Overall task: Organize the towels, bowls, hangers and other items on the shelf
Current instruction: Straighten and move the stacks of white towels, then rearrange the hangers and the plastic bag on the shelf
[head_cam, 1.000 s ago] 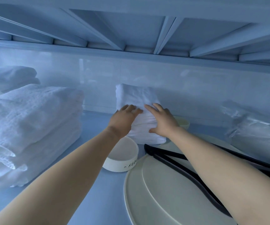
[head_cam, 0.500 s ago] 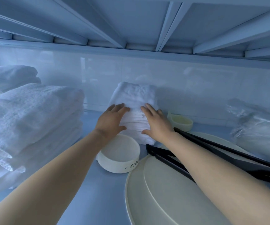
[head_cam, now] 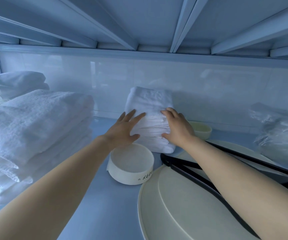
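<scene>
Tray (head_cam: 183,213) nearest, pale, oval, at lower right of the shelf (head_cam: 91,196). Black hangers (head_cam: 178,161) lie across its far edge, partly under the right forearm. Round white bowl (head_cam: 131,163) sits just left of the tray, upright, some lettering on its side. Big towel pile (head_cam: 35,127) fills the left side, well apart from the bowl.

Behind the bowl, both hands are on the small folded towel stack (head_cam: 150,99), which stands near the back wall. Left hand (head_cam: 122,130) has its fingers straight and spread, pressing the stack's left front. Right hand (head_cam: 178,129) lies flat on the right front, fingers only loosely bent, thumb low. Neither hand grips anything.

Small yellowish bowl (head_cam: 203,131) sits just right of the stack, partly hidden by the right hand. Clear plastic bag (head_cam: 278,132) at far right.

Step, as I read it: squaring up or sliding the small stack into place. Next move likely needs even two-sided pressure so the layers don't shear or tip, while steering clear of both bowls.
</scene>
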A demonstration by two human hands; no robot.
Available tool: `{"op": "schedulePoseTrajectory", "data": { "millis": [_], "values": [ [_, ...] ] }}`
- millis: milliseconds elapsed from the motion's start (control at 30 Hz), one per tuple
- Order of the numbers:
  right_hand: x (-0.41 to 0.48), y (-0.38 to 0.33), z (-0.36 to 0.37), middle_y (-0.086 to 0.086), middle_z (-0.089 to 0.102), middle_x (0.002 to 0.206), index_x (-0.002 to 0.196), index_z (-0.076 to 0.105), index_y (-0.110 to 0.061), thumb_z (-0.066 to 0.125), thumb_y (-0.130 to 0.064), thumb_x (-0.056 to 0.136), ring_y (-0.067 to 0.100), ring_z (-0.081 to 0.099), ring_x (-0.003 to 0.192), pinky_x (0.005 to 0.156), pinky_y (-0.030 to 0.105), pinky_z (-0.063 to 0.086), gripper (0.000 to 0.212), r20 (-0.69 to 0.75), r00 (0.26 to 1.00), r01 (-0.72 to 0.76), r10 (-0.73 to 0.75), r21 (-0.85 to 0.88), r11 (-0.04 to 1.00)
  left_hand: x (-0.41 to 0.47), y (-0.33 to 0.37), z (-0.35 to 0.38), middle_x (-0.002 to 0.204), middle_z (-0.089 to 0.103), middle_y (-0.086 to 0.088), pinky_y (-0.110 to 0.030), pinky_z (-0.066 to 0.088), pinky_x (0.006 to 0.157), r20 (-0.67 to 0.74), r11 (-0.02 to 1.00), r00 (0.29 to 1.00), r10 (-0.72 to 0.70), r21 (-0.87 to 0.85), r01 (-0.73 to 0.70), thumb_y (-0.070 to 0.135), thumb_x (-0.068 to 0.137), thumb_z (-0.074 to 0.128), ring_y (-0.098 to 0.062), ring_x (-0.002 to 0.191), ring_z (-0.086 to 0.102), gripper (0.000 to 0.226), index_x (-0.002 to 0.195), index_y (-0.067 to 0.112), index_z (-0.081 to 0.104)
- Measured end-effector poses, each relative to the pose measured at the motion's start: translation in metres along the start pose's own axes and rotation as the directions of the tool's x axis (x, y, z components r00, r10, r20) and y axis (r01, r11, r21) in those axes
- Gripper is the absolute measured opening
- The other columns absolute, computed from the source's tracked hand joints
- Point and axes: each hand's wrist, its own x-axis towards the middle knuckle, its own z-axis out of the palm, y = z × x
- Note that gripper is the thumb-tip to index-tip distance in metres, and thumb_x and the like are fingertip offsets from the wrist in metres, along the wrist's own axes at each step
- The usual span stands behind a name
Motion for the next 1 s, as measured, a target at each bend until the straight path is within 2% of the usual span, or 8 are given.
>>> {"op": "schedulePoseTrajectory", "data": {
  "millis": [133, 267, 367, 433, 533, 667, 867, 1000],
  "values": [
    [-0.011, 0.000, -0.005, -0.005, 0.012, 0.154, 0.144, 0.021, -0.023, 0.074, -0.034, 0.075, 0.027, 0.029, 0.132, 0.103, 0.041, 0.038, 0.089, 0.047, 0.998, 0.040, -0.043, 0.052, 0.998, -0.015, 0.001, 0.000, 0.158, 0.006, 0.000, -0.029, 0.008, 0.115, -0.092, 0.998, 0.995, 0.032, -0.059, -0.038, 0.030, 0.090, 0.056, -0.021, 0.145, 0.003, 0.069, 0.146, 0.038, 0.016],
    [-0.035, -0.021, -0.008, -0.002, 0.018, 0.154, 0.143, 0.029, -0.017, 0.069, -0.035, 0.080, 0.019, 0.019, 0.139, 0.113, 0.033, 0.023, 0.077, -0.039, 0.985, 0.172, -0.169, 0.082, 0.982, -0.047, -0.009, 0.002, 0.154, 0.021, 0.005, -0.027, 0.031, 0.106, -0.184, 0.982, 0.983, 0.023, -0.179, -0.056, 0.027, 0.090, 0.058, -0.016, 0.137, 0.030, 0.052, 0.139, 0.031, 0.041],
    [-0.052, -0.050, -0.008, -0.006, 0.029, 0.150, 0.138, 0.039, -0.020, 0.067, -0.037, 0.082, 0.011, 0.025, 0.138, 0.108, 0.021, 0.020, 0.065, 0.034, 0.974, 0.213, -0.222, 0.178, 0.961, -0.070, -0.013, 0.004, 0.136, 0.044, 0.006, -0.011, 0.035, 0.093, -0.218, 0.951, 0.976, 0.015, -0.298, -0.081, 0.021, 0.091, 0.058, -0.011, 0.124, 0.045, 0.032, 0.123, 0.024, 0.059],
    [-0.063, -0.072, -0.006, -0.007, 0.038, 0.144, 0.135, 0.045, -0.022, 0.067, -0.038, 0.082, 0.008, 0.033, 0.133, 0.107, 0.019, 0.024, 0.059, 0.100, 0.969, 0.197, -0.228, 0.252, 0.947, -0.081, -0.015, 0.001, 0.118, 0.054, 0.006, 0.002, 0.030, 0.084, -0.211, 0.932, 0.976, 0.054, -0.341, -0.125, 0.014, 0.089, 0.060, -0.011, 0.113, 0.053, 0.023, 0.111, 0.017, 0.067],
    [-0.078, -0.101, 0.001, -0.008, 0.049, 0.132, 0.128, 0.052, -0.022, 0.064, -0.042, 0.083, 0.006, 0.044, 0.122, 0.103, 0.020, 0.033, 0.052, 0.141, 0.965, 0.167, -0.221, 0.319, 0.933, -0.091, -0.019, -0.004, 0.114, 0.055, 0.004, 0.006, 0.024, 0.084, -0.111, 0.937, 0.986, 0.124, -0.315, -0.153, 0.016, 0.089, 0.060, -0.005, 0.106, 0.051, 0.019, 0.106, 0.017, 0.069],
    [-0.098, -0.116, 0.011, -0.010, 0.045, 0.134, 0.130, 0.049, -0.026, 0.066, -0.057, 0.074, 0.006, 0.043, 0.122, 0.101, 0.027, 0.038, 0.066, 0.185, 0.971, 0.105, -0.154, 0.247, 0.963, -0.095, -0.020, -0.005, 0.115, 0.057, 0.003, -0.004, 0.030, 0.084, -0.084, 0.936, 0.981, 0.176, -0.293, -0.193, 0.019, 0.089, 0.059, -0.007, 0.107, 0.053, 0.019, 0.106, 0.020, 0.068],
    [-0.115, -0.110, 0.013, -0.007, 0.050, 0.133, 0.126, 0.056, -0.019, 0.078, -0.044, 0.067, 0.009, 0.047, 0.120, 0.101, 0.020, 0.035, 0.068, 0.120, 0.993, -0.015, -0.007, 0.181, 0.983, -0.094, -0.017, -0.002, 0.117, 0.058, 0.000, -0.018, 0.036, 0.090, -0.026, 0.932, 0.980, 0.196, -0.304, -0.195, 0.020, 0.089, 0.058, -0.014, 0.110, 0.054, 0.022, 0.109, 0.020, 0.066],
    [-0.124, -0.113, 0.018, -0.011, 0.055, 0.129, 0.120, 0.061, -0.022, 0.081, -0.043, 0.065, 0.004, 0.048, 0.118, 0.095, 0.006, 0.026, 0.062, 0.039, 0.997, -0.080, 0.073, 0.245, 0.966, -0.097, -0.017, 0.001, 0.113, 0.053, 0.012, -0.001, 0.028, 0.080, 0.017, 0.933, 0.977, 0.214, -0.300, -0.199, 0.041, 0.081, 0.065, -0.004, 0.111, 0.049, 0.030, 0.109, 0.030, 0.064]
  ]
}}
